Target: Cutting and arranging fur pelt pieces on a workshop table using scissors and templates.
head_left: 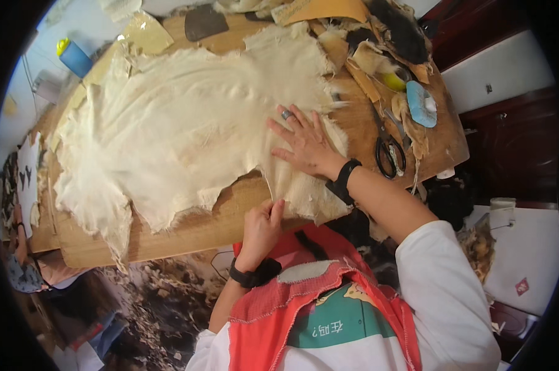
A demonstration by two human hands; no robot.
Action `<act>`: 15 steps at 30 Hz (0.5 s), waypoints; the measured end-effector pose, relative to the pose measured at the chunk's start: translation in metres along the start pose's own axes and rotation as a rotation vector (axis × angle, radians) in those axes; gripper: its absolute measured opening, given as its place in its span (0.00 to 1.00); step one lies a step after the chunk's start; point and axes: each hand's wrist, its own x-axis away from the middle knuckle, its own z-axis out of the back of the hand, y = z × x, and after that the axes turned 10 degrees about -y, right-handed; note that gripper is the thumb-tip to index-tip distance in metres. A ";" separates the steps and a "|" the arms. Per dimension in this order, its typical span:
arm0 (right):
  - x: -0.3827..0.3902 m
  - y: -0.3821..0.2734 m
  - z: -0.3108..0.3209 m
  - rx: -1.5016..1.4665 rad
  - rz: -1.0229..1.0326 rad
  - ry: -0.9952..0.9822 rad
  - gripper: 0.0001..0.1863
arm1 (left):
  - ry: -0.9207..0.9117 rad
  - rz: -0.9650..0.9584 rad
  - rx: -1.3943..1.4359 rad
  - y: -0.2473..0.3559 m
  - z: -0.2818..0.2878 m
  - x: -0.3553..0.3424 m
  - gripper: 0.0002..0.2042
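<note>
A large cream hide (168,123) lies spread across a wooden table (146,247), its edges ragged. My right hand (301,139) rests on it with fingers spread and a ring on one finger. Below that, at the table's front, my left hand (261,226) pinches a corner of the hide beside a deep notch in its edge. A dark band circles each wrist. Black-handled scissors (389,154) lie to the right of my right hand, near leather scraps (418,117) and a light blue object (418,98).
A blue bottle with a yellow top (74,59) stands at the back left. Orange and dark scraps (397,34) pile at the back right. Another person's arm (21,244) shows at the far left. Hide scraps (149,309) cover the floor beneath the table; dark red cabinets (508,142) stand right.
</note>
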 end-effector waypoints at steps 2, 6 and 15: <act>0.001 0.003 0.004 0.014 0.003 0.015 0.35 | 0.008 -0.034 -0.012 0.007 -0.002 0.004 0.18; -0.001 0.006 0.001 0.036 -0.008 0.016 0.36 | 0.051 -0.091 -0.082 0.013 0.000 0.007 0.17; 0.049 0.025 0.000 -0.057 0.106 -0.048 0.42 | 0.211 -0.143 -0.364 0.049 0.056 0.007 0.14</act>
